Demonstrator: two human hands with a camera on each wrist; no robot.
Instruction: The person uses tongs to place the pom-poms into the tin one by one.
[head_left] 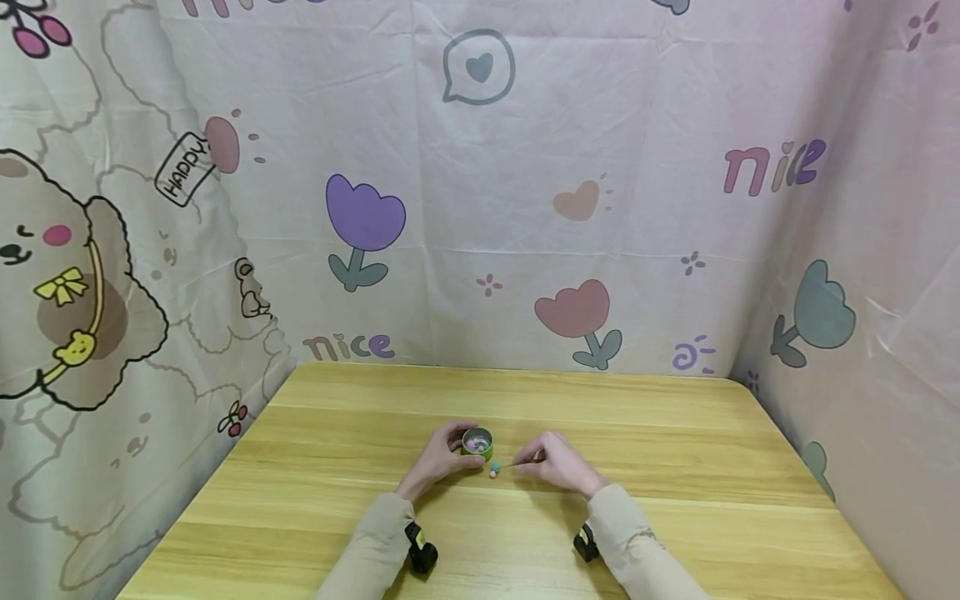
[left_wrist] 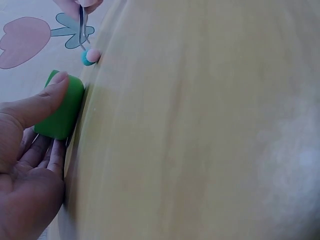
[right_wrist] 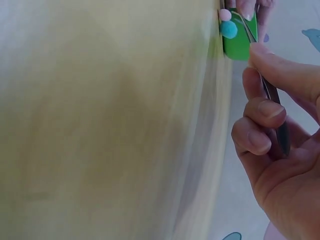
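Observation:
My left hand (head_left: 438, 458) holds a small round green container (head_left: 489, 454), thumb on the near side and fingers around the far side. Small pale and coloured pieces lie inside it, too small to make out. A pair of tweezers (right_wrist: 274, 95) is gripped in my right hand (head_left: 558, 464), points toward the container. By their tips a turquoise pom-pom (right_wrist: 229, 29) and a pink pom-pom (right_wrist: 225, 14) sit side by side on the table, just right of the container. Whether the tips touch either pom-pom I cannot tell.
The light wooden table (head_left: 360, 433) reaches back to a printed cloth (head_left: 480, 167) hanging behind it, with more cloth at both sides. A black wrist camera (head_left: 422, 557) is strapped on the left sleeve, and another black camera (head_left: 587, 543) on the right.

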